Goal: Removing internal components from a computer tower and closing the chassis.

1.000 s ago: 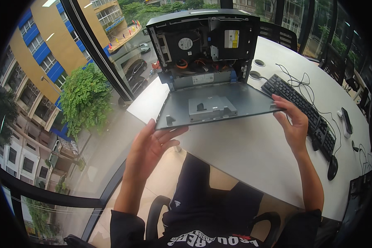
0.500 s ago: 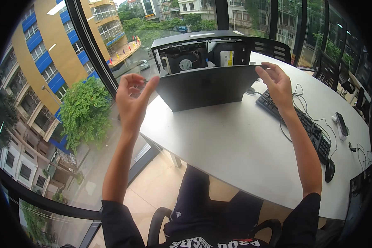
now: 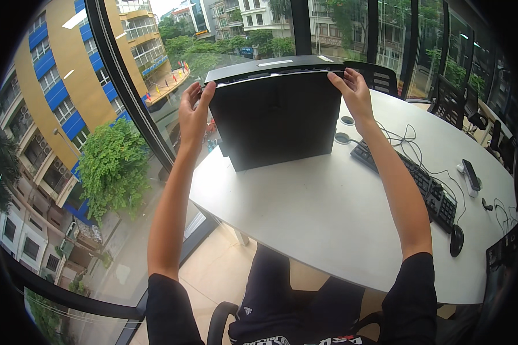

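A black computer side panel (image 3: pixel 276 123) stands almost upright against the open side of a desktop computer case (image 3: pixel 270 64) on the table. Only the case's dark top and a thin strip of its upper edge show; its inside is hidden behind the panel. My left hand (image 3: pixel 194 115) holds the panel's upper left corner, thumb on the near face and fingers around the edge. At the upper right corner, my right hand (image 3: pixel 355 98) grips in the same way. A narrow gap runs along the top between panel and case.
On the white table (image 3: pixel 305 213), a black keyboard (image 3: pixel 411 178) with its cable lies to the right, near a mouse (image 3: pixel 456 240) and a phone (image 3: pixel 471 174). Two round cable holes lie beside the panel. Glass windows rise at left; office chairs (image 3: pixel 448 106) stand behind.
Both hands have raised the panel and brought it up against the case, so the fan and parts inside are now covered. My hands have moved closer together.
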Available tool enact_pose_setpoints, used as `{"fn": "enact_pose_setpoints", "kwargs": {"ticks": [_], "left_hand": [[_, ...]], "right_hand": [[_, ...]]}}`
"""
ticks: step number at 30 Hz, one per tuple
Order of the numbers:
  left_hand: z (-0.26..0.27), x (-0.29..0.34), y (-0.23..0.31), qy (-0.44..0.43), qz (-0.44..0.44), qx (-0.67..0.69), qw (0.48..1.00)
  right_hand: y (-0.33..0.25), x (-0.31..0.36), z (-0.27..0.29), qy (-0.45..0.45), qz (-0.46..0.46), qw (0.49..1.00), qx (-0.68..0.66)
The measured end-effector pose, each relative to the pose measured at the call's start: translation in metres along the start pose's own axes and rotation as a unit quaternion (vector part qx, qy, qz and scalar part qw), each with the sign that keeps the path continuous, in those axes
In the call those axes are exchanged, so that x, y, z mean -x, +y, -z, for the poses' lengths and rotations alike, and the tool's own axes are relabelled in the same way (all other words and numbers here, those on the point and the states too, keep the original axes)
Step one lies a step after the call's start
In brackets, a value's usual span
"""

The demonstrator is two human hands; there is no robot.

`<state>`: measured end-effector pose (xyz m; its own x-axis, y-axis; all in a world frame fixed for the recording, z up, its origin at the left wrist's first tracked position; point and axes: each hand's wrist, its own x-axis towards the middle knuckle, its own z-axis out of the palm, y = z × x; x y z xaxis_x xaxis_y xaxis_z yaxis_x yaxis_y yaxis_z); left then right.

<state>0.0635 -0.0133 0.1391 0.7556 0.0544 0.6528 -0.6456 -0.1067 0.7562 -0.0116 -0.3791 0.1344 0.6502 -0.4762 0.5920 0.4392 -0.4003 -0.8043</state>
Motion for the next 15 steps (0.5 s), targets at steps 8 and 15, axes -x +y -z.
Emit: {"fn": "enact_pose_setpoints", "kwargs": {"ticks": [8, 15], "left_hand": [[-0.011, -0.016, -0.021, -0.045, 0.019, 0.089, 0.995], [-0.021, -0.018, -0.028, -0.046, 0.047, 0.096, 0.993]], "right_hand": [[0.013, -0.026, -0.004, -0.065, -0.058, 0.991, -0.105], [0.022, -0.033, -0.014, -0.103, -0.119, 0.970, -0.186]]}}
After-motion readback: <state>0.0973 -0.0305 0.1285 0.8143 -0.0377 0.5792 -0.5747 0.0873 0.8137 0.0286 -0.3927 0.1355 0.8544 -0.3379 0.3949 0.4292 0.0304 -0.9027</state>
